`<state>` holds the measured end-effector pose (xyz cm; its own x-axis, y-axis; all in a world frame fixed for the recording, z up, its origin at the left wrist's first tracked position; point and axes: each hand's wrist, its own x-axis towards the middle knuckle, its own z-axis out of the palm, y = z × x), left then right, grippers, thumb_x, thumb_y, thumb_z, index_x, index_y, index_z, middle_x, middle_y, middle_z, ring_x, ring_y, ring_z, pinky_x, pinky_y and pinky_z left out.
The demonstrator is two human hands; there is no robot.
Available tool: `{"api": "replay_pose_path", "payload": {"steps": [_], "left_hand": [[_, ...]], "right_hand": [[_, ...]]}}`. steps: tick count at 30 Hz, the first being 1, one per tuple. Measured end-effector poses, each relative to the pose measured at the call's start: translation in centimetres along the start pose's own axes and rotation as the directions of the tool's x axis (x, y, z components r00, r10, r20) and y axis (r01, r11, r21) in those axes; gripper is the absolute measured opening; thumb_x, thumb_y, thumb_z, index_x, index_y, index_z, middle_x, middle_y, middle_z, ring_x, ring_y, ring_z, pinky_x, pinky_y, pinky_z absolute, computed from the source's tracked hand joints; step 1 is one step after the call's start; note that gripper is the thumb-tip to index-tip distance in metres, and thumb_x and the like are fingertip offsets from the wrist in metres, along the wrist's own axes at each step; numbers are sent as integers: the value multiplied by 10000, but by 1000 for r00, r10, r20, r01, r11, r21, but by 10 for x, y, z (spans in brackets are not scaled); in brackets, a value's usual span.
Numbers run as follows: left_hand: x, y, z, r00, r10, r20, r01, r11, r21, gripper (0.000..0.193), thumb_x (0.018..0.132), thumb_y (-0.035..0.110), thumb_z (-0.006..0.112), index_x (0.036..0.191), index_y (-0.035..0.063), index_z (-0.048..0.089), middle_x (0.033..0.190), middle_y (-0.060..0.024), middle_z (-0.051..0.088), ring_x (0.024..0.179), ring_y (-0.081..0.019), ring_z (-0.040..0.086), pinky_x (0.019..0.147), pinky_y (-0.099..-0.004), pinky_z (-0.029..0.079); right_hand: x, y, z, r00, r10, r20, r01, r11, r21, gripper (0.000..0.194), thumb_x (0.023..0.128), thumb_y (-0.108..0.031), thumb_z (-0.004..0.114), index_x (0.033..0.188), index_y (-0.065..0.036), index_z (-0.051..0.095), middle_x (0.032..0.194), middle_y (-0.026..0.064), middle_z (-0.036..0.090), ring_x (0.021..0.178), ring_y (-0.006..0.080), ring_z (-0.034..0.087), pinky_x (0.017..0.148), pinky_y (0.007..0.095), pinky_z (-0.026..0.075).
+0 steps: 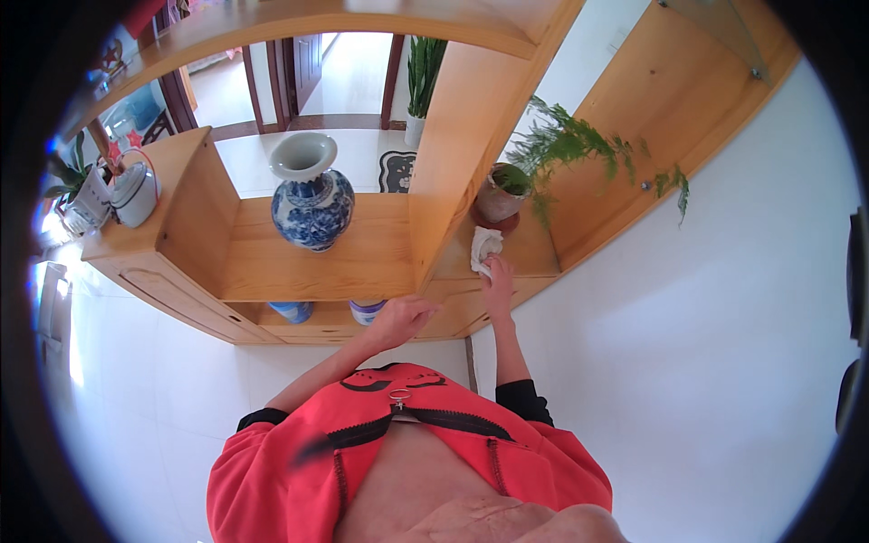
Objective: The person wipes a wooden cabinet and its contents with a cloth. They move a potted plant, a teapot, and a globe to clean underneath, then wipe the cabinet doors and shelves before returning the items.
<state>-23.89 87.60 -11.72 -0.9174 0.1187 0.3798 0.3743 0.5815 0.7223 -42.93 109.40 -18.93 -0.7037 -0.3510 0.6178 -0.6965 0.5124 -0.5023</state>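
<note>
My right hand [499, 282] grips a crumpled white cloth [485, 246] on the low right-hand shelf [528, 252] of a wooden cabinet. Just behind the cloth stands a clay flowerpot [497, 201] on a reddish-brown saucer [506, 226]. A feathery asparagus fern [577, 141] grows from the pot and spreads to the right. My left hand [402, 320] is by the front edge of the middle shelf [319, 277], near the upright divider [468, 129]. Its fingers are loosely curled, their undersides are hidden, and nothing shows in them.
A blue-and-white porcelain vase [313, 210] stands on the middle shelf. Below are two tubs, a blue one [292, 311] and a purple-rimmed one [367, 312]. At left, a white enamel kettle [134, 195] and a potted plant [88, 193] stand on the cabinet top. A glass shelf [726, 30] is at upper right.
</note>
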Motion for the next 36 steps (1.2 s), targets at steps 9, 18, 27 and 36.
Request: {"api": "replay_pose_path", "payload": {"steps": [9, 18, 27, 36], "left_hand": [[-30, 7, -49, 989, 24, -147, -35, 997, -75, 201, 911, 59, 623, 1094, 51, 708, 894, -162, 688, 777, -334, 664, 684, -375, 528], [-37, 57, -130, 919, 183, -350, -185, 982, 29, 241, 889, -13, 604, 1116, 17, 679, 936, -148, 682, 810, -318, 650, 688, -368, 518], [-74, 82, -167, 829, 84, -553, -62, 996, 60, 242, 887, -64, 605, 1097, 10, 699, 956, -142, 691, 820, -273, 664, 701, -323, 522], [-57, 142, -220, 705, 214, -676, -110, 975, 194, 275, 909, -47, 598, 1165, 14, 677, 1030, -143, 706, 923, -242, 692, 790, -307, 535]], "right_hand": [[31, -166, -55, 837, 518, -178, -229, 626, 745, 336, 892, 9, 639, 1214, -33, 554, 1165, 48, 555, 1092, 153, 517, 954, 291, 430], [214, -355, -176, 681, -614, -398, 579, 785, -220, 323, 868, -7, 661, 1190, -29, 651, 1193, 145, 603, 1124, 306, 543, 963, 385, 446], [340, -392, -179, 821, 3, 570, 42, 997, -66, 600, 1032, -479, 399, 1342, 15, 537, 1322, 138, 606, 1236, 271, 538, 1046, 346, 384], [453, -358, -116, 845, -32, 534, 330, 817, -473, 447, 1004, -278, 384, 1146, 65, 634, 1057, 239, 694, 930, 366, 670, 888, 429, 494]]}}
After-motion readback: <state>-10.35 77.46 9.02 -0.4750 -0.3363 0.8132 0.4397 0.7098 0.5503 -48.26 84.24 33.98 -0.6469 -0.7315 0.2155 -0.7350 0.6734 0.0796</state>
